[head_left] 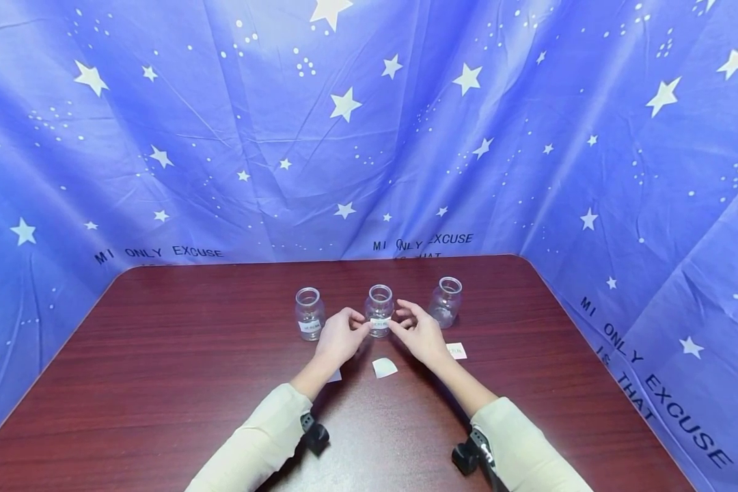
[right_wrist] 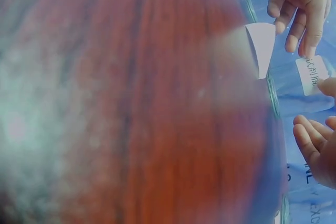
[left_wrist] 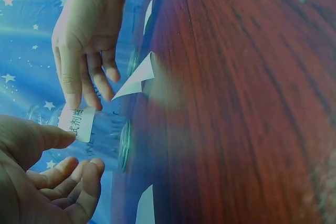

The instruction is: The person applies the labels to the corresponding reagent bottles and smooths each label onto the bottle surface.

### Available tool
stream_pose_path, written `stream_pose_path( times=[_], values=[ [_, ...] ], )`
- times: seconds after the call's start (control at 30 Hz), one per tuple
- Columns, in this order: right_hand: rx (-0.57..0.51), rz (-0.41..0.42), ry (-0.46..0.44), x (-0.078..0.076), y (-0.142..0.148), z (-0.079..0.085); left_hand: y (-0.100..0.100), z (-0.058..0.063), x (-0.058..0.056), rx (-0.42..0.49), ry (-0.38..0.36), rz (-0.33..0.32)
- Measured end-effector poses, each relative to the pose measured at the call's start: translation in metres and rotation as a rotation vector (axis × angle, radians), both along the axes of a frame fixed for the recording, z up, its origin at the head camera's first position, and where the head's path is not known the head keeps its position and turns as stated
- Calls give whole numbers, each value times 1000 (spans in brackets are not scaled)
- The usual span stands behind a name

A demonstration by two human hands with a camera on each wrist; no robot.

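Observation:
A clear glass jar stands upright in the middle, with a white printed label on its front. My left hand is at the jar's left side, its thumb touching the label's edge. From the right, my right hand reaches in, and its thumb touches the label's other edge. In the left wrist view the label lies against the glass between the two thumbs. The other fingers of the left hand are loosely bent beside the jar. The right hand's fingers extend loosely beside it.
A labelled glass jar stands to the left, and another glass jar to the right. A curled paper piece lies in front of the middle jar. A printed label lies by the right forearm, a paper scrap by the left wrist.

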State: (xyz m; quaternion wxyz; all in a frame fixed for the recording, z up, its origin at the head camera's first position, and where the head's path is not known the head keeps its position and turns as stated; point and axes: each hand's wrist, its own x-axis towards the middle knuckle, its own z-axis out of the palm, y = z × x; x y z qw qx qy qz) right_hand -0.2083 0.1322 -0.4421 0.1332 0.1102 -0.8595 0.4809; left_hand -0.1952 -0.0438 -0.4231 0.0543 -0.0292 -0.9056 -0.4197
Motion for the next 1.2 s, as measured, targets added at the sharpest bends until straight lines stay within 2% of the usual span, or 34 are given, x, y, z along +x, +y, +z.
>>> stream_pose_path(
  times=[0.47, 0.73, 1.07, 1.2],
  values=[
    [-54, 37, -50, -2, -8, -2, 6, 2, -4, -22, -25, -38],
    [-10, 87, -73, -3, 2, -1, 7, 2, -2, -29, -24, -38],
    [-17, 142, -80, -8, 9, -3, 6, 3, -2, -35, -29, -36],
    [-56, 151, -94, -8, 8, -5, 5, 1, -4, -35, -41, -35]
  ],
)
